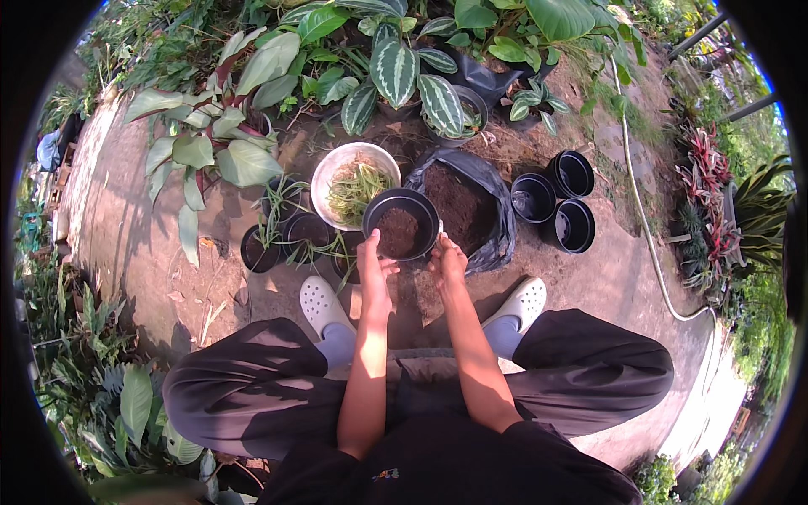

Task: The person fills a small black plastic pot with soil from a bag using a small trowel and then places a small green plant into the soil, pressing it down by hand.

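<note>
My left hand (374,268) holds a black plastic pot (371,211) partly filled with dark soil, its thumb over the near-left rim. At the pot's right edge my right hand (449,260) is curled closed, with a small pale object (440,226) just showing at its fingertips; most of that object is hidden. Behind the pot, a white basin (320,183) holds cut green plantlets (356,189). A black plastic bag (502,208) of dark potting soil (457,202) lies open to the right. Several small black pots (262,249) with soil and spider-plant-like seedlings (271,227) stand at left.
Three black pots (533,197) without soil stand to the right of the bag. Leafy potted plants (394,72) line the far side, with a broad-leaved plant (214,145) at left. A pale hose (637,189) runs along the right. My white clogs (322,306) flank the work spot.
</note>
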`<action>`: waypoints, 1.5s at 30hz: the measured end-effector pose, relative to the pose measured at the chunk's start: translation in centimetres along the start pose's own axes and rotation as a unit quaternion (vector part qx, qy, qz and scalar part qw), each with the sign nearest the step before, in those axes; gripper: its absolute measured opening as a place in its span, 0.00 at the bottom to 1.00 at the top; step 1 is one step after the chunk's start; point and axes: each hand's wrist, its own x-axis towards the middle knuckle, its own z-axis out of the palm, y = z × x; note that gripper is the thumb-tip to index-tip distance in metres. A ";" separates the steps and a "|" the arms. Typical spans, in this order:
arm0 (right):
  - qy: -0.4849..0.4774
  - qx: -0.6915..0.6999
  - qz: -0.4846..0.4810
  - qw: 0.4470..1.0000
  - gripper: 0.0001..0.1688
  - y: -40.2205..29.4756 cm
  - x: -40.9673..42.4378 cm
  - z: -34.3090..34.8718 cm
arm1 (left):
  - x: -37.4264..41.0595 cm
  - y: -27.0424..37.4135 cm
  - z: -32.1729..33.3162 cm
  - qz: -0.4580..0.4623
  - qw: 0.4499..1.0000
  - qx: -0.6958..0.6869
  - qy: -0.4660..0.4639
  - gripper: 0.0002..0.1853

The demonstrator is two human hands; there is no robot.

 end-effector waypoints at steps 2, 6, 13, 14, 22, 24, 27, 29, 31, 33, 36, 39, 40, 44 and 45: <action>0.005 -0.045 -0.032 0.998 0.09 0.1 1.4 0.9 | 0.0 0.1 -0.1 -0.004 1.000 0.000 0.019 0.32; 0.140 -0.177 -0.212 0.951 0.14 1.1 7.0 1.3 | 0.0 0.0 1.5 -0.008 1.000 -0.004 -0.004 0.31; 0.133 -0.366 -0.318 0.865 0.21 0.5 -0.3 3.2 | 0.0 0.1 -0.3 0.005 1.000 -0.015 0.016 0.29; 0.130 -0.365 -0.322 0.864 0.21 0.0 -0.5 3.3 | 0.1 -0.1 -0.3 0.007 1.000 -0.015 0.014 0.29; 0.118 -0.362 -0.376 0.845 0.19 -0.2 2.5 2.1 | -0.4 0.0 0.8 -0.004 1.000 -0.027 -0.003 0.28; 0.108 -0.352 -0.392 0.843 0.18 0.2 3.1 1.6 | -0.6 0.2 1.0 -0.002 1.000 -0.023 0.011 0.28; 0.052 -0.261 -0.365 0.892 0.17 0.5 5.0 -0.5 | -0.7 0.1 1.3 -0.003 1.000 -0.025 0.009 0.28; -0.015 -0.172 -0.293 0.940 0.14 0.7 4.8 -1.0 | -0.7 -0.1 0.8 -0.004 1.000 -0.022 0.015 0.28; -0.023 -0.133 -0.320 0.938 0.16 0.7 5.1 -1.4 | -0.7 0.0 1.2 -0.006 1.000 -0.019 0.014 0.28; -0.023 -0.136 -0.342 0.930 0.17 0.3 5.3 -1.9 | -0.7 0.0 1.6 -0.009 1.000 -0.017 0.015 0.28; -0.037 -0.118 -0.274 0.954 0.16 -0.8 1.8 -0.6 | -0.6 0.1 0.6 -0.005 1.000 -0.020 0.018 0.31; -0.026 -0.099 -0.262 0.960 0.14 -2.0 0.3 -0.3 | -0.8 0.4 0.8 -0.005 1.000 -0.016 0.014 0.32; -0.023 -0.093 -0.266 0.959 0.13 -2.2 0.0 -0.2 | -0.8 0.3 0.8 -0.004 1.000 -0.015 0.017 0.32; -0.004 -0.092 -0.286 0.954 0.11 -2.8 -1.2 0.3 | -0.6 0.2 0.8 -0.006 1.000 -0.010 0.023 0.32; 0.003 -0.098 -0.292 0.952 0.11 -3.0 -1.6 0.5 | -0.6 0.2 0.7 -0.007 1.000 -0.008 0.024 0.32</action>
